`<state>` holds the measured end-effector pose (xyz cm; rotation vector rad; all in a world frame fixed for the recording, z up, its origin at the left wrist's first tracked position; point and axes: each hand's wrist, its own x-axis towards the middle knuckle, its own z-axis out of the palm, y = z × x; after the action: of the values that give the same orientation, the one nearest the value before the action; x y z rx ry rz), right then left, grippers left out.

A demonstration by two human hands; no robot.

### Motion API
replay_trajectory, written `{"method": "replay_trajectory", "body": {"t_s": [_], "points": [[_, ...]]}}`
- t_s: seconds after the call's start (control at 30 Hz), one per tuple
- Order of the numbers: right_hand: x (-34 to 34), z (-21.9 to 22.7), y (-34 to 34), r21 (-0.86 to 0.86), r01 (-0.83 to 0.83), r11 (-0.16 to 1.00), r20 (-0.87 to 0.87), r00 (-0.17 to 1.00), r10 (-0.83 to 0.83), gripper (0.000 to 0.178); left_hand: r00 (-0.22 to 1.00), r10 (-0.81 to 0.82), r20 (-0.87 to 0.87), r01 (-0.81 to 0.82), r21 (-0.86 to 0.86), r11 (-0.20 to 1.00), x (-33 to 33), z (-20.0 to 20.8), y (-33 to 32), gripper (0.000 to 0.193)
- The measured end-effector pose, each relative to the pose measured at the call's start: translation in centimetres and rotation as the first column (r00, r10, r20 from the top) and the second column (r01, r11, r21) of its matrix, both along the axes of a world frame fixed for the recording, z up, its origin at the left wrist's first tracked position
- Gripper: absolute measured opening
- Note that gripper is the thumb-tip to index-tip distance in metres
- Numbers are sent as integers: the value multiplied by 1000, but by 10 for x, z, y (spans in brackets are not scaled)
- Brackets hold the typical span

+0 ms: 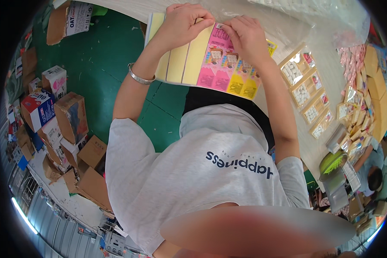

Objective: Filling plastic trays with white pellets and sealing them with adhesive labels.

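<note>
Near twelve o'clock, the left hand [187, 26] pinches the top edge of the pink-and-yellow label sheet [210, 64], which the right hand [247, 41] grips towards one, so uneven pulling could tear a label, or a stray elbow jostle the compartmented trays [304, 69] at two.

The sheet [191, 64] lies before the person, the left hand [180, 26] and right hand [249, 39] at its far edge. Right of it, on the table [327, 64], trays [301, 93] form a row (packs [354, 112] heaped beyond). Boxes [71, 117] stand left.
</note>
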<state>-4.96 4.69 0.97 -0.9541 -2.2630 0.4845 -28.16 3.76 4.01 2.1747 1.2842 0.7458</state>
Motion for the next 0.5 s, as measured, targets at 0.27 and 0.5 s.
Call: {"method": "replay_trajectory", "body": {"t_s": [0.27, 0.5], "points": [[-9, -12, -12, 391, 112, 914, -59, 994, -96, 36, 994, 110, 23, -102, -216, 971, 3, -10, -4, 20], [-1, -15, -4, 544, 58, 837, -28, 998, -51, 40, 968, 228, 108, -154, -462, 874, 5, -18, -5, 23]]}}
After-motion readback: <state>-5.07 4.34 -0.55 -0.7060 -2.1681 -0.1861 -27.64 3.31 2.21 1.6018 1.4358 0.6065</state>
